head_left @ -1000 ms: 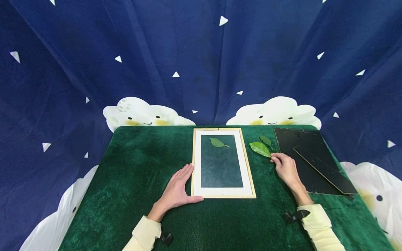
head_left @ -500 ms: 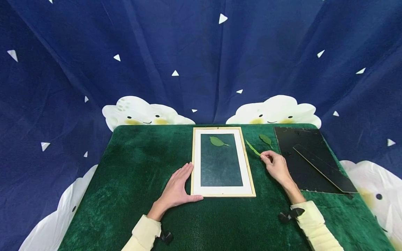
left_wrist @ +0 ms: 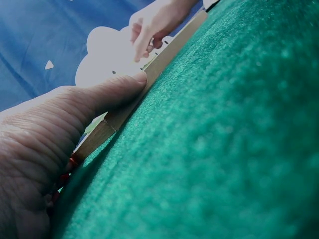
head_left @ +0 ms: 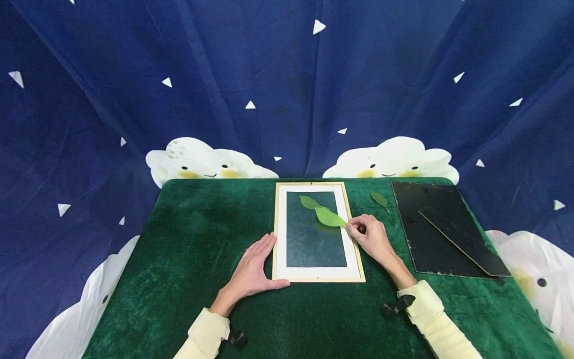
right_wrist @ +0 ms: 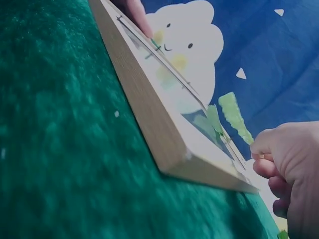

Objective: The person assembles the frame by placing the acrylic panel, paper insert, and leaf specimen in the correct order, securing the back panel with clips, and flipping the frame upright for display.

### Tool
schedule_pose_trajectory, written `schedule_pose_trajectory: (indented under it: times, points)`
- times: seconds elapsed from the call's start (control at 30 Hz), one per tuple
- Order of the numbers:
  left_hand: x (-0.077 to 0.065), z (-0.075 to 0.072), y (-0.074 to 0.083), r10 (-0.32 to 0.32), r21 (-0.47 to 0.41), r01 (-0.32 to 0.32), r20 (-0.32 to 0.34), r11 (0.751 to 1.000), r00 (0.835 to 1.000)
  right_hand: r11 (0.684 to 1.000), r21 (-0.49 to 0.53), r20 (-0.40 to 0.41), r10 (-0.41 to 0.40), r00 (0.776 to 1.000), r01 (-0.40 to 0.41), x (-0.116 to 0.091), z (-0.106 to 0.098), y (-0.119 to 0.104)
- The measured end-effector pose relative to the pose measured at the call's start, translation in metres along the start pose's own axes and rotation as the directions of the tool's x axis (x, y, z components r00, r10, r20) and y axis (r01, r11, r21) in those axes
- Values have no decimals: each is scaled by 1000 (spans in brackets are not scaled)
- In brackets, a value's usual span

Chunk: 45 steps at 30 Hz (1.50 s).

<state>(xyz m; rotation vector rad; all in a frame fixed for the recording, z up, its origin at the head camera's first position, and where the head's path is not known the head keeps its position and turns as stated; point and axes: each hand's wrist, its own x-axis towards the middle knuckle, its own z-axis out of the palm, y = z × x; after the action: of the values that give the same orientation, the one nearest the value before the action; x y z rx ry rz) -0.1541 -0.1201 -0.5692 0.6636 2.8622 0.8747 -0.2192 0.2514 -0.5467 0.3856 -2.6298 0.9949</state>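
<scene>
In the head view a picture frame (head_left: 318, 274) with a pale wooden border and white mat lies on the green cloth. My left hand (head_left: 251, 267) rests against its near left corner, fingers straight along the side and thumb on the front edge. The thumb presses the wooden edge in the left wrist view. My right hand (head_left: 372, 238) pinches the stem of a bright green leaf (head_left: 329, 218) over the frame's right part; the right wrist view has this leaf (right_wrist: 235, 115) raised above the glass. A darker leaf (head_left: 308, 202) lies inside the mat opening, partly overlapped by the held one.
A small dark leaf (head_left: 379, 200) lies on the green-covered table (head_left: 202, 219) right of the frame. Farther right is a black backing board (head_left: 430, 239) with its stand strip (head_left: 462, 242). A blue curtain (head_left: 287, 75) with clouds hangs behind the table.
My right hand has carried the bright leaf leftward from beside the small dark leaf to over the picture frame, the leaf turning edge-on midway. The left hand has stayed put.
</scene>
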Motion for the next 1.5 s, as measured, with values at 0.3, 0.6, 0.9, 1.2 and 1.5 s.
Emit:
schedule_pose_trajectory:
  times: [0.3, 0.6, 0.9, 1.2, 1.5]
  points:
    - [-4, -1, 1, 4, -1, -4, -10, 1000, 1000, 999, -30, 32, -39, 999, 40, 4, 19, -18]
    - [-2, -2, 3, 5, -10, -5, -16, 1000, 1000, 997, -73, 83, -2, 997, 8, 19, 28, -29]
    - [-1, -2, 3, 12, -2, -12, -21, 1000, 1000, 997, -79, 111, -17, 994, 26, 21, 35, -31]
    - [0, -1, 2, 5, -8, -5, -18, 1000, 1000, 997, -67, 114, -34, 993, 42, 22, 35, -29]
    - [0, 0, 2, 11, -8, -11, -17, 1000, 1000, 997, -80, -43, 5, 999, -8, 29, 10, -13]
